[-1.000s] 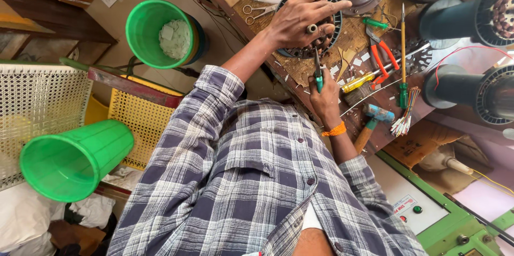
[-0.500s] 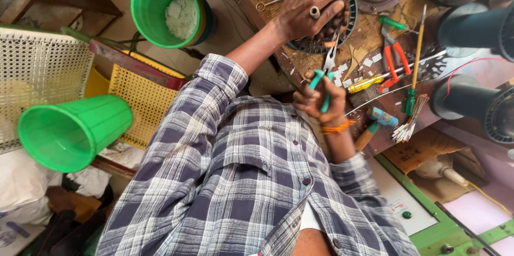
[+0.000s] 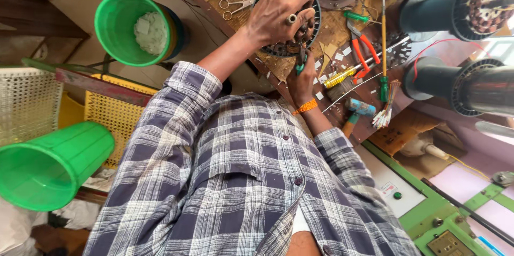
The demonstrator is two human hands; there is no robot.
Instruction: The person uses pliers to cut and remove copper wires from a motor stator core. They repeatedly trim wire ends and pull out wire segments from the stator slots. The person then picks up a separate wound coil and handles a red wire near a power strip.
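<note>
My left hand (image 3: 282, 12) is clamped over a dark round motor stator (image 3: 316, 17) with copper windings, which lies on the wooden bench (image 3: 278, 66). There is a ring on one finger. Just below the stator's near edge, my right hand (image 3: 302, 80), with an orange thread at the wrist, grips a green-handled tool (image 3: 301, 66). The tool's tip points up into the windings and is hidden under my left hand. My checked shirt fills the lower part of the view.
Orange-handled pliers (image 3: 362, 52), a yellow-handled screwdriver (image 3: 339, 78), a green screwdriver (image 3: 384, 82), a hammer (image 3: 354, 110) and scissors (image 3: 235, 4) lie on the bench. Motor housings (image 3: 463, 4) stand at the right. Two green buckets (image 3: 139, 25) (image 3: 51, 165) and a yellow crate (image 3: 115, 114) are at the left.
My right hand has moved up with the green-handled tool from the bench to the stator's near edge. My left hand has stayed on the stator. The view has come closer.
</note>
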